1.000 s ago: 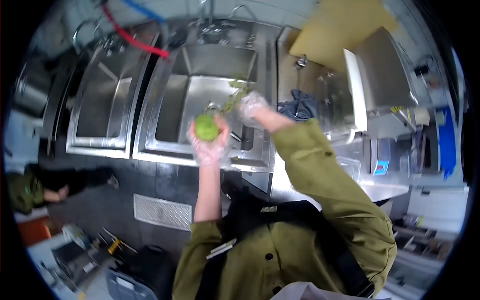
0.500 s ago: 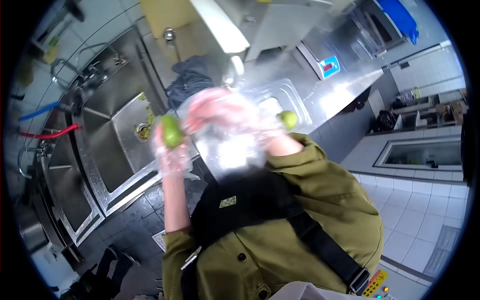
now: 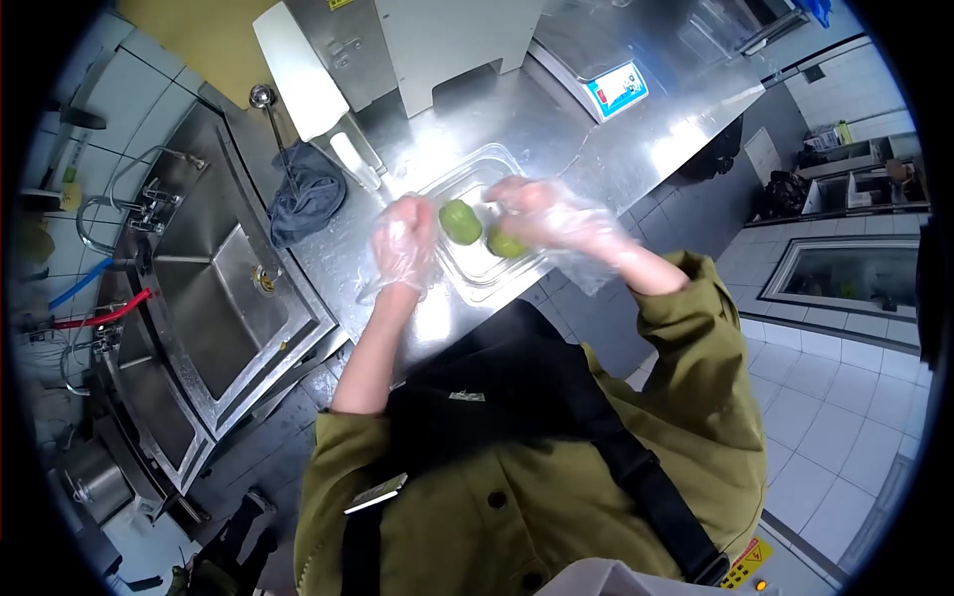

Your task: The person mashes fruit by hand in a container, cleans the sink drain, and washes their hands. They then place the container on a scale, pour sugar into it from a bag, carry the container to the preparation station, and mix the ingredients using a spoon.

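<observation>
Two green fruits, kind unclear, rest in a clear shallow tray on the steel counter. The left green fruit lies just beside my left hand, which wears a clear plastic glove. Its fingers are curled in at the tray's left side, and whatever may be inside them is hidden. My right hand, also gloved, reaches over the tray from the right. Its fingers are bent but apart, above the right green fruit, which the hand partly covers. I cannot tell whether they touch it.
A scale stands at the counter's far side, next to a grey machine. A dark cloth and a ladle lie left of the tray. Farther left is a steel sink with taps and hoses.
The fruit from my left hand now appears to lie in the tray. My right hand has moved away from my left hand and over the tray. The view has shifted.
</observation>
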A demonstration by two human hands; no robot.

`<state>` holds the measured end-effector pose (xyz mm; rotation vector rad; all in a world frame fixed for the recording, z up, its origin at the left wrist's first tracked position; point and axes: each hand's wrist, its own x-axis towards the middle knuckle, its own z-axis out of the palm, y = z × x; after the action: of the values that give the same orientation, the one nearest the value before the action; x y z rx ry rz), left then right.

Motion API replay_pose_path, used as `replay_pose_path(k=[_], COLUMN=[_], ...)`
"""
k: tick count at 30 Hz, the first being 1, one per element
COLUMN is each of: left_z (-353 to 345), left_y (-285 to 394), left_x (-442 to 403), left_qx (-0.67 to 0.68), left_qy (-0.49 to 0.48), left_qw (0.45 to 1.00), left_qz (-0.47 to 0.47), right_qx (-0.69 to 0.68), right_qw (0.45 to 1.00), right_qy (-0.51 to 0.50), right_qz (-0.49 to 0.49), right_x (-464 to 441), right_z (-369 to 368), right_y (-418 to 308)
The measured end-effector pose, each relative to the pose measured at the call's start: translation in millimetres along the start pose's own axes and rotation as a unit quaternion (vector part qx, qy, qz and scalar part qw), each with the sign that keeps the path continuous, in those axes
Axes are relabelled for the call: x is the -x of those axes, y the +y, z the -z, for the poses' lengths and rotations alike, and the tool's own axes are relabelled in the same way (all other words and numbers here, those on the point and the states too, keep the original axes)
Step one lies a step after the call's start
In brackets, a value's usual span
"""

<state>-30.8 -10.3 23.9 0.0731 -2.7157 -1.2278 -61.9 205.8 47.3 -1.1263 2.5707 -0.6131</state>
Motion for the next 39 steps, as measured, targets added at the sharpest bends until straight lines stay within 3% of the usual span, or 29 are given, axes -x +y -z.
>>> replay_pose_path(k=[1, 4, 6, 7, 8, 9, 11, 13, 16, 17, 20, 23, 24, 25, 27, 29, 32, 35, 38, 39], left_z=[-2, -16, -45, -57, -57, -56, -45, -48, -52, -50, -56, -50, -56, -76, -68, -60, -55, -54, -55, -56], left_y=[-3, 0, -23, -40, -37, -31, -5, -18, -33, -31, -35, -31, -43, -67, -53, -42, -32, -32, -33, -32], left_x=[0, 0, 0, -1, -1, 0, -2, -5, -6, -7, -7, -4, -4, -5, -6, -5, -5, -5, -5, -5], left_qx=[0.006, -0.078, -0.009, 0.024, 0.071, 0.115, 0.234, 0.209, 0.190, 0.164, 0.113, 0.107, 0.186, 0.193, 0.147, 0.155, 0.153, 0.168, 0.190, 0.200], left_qy=[0.046, 0.207, 0.178, 0.153, 0.120, 0.085, 0.076, 0.054, 0.064, 0.068, 0.099, 0.113, 0.121, 0.159, 0.184, 0.166, 0.165, 0.148, 0.145, 0.153], left_qw=[0.999, 0.973, 0.984, 0.987, 0.989, 0.984, 0.956, 0.965, 0.972, 0.977, 0.986, 0.986, 0.973, 0.967, 0.971, 0.972, 0.970, 0.968, 0.962, 0.960], left_qz=[0.015, -0.058, -0.024, -0.034, 0.038, 0.110, 0.163, 0.146, 0.121, 0.114, 0.073, 0.061, 0.062, 0.053, 0.041, 0.066, 0.095, 0.116, 0.130, 0.126], right_qx=[0.067, 0.054, -0.018, -0.049, -0.079, -0.060, 0.020, 0.142, 0.116, 0.080, 0.069, 0.044, 0.042, 0.037, -0.061, 0.020, 0.004, 0.138, 0.098, 0.147], right_qw=[0.997, 0.988, 0.972, 0.979, 0.983, 0.982, 0.975, 0.951, 0.940, 0.959, 0.957, 0.984, 0.984, 0.983, 0.982, 0.985, 0.992, 0.937, 0.926, 0.914], right_qy=[-0.009, -0.124, -0.223, -0.195, -0.167, -0.175, -0.216, -0.271, -0.314, -0.260, -0.260, -0.162, -0.151, -0.137, -0.113, -0.167, -0.127, -0.278, -0.357, -0.354], right_qz=[-0.047, -0.068, -0.065, -0.026, 0.012, 0.035, 0.049, 0.036, 0.060, 0.074, 0.104, 0.052, 0.084, 0.116, 0.140, 0.045, -0.028, 0.162, 0.072, 0.134], right_x=[-10, -46, -61, -61, -61, -66, -72, -79, -90, -87, -92, -100, -104, -106, -106, -102, -102, -107, -77, -72], right_z=[-11, -42, -59, -81, -97, -94, -84, -65, -63, -68, -67, -98, -103, -105, -105, -69, -80, -71, -30, -32], right_y=[-9, -24, -10, 2, 12, 18, 19, -1, 3, 10, 13, 41, 45, 46, 51, 15, 24, 37, -1, -3])
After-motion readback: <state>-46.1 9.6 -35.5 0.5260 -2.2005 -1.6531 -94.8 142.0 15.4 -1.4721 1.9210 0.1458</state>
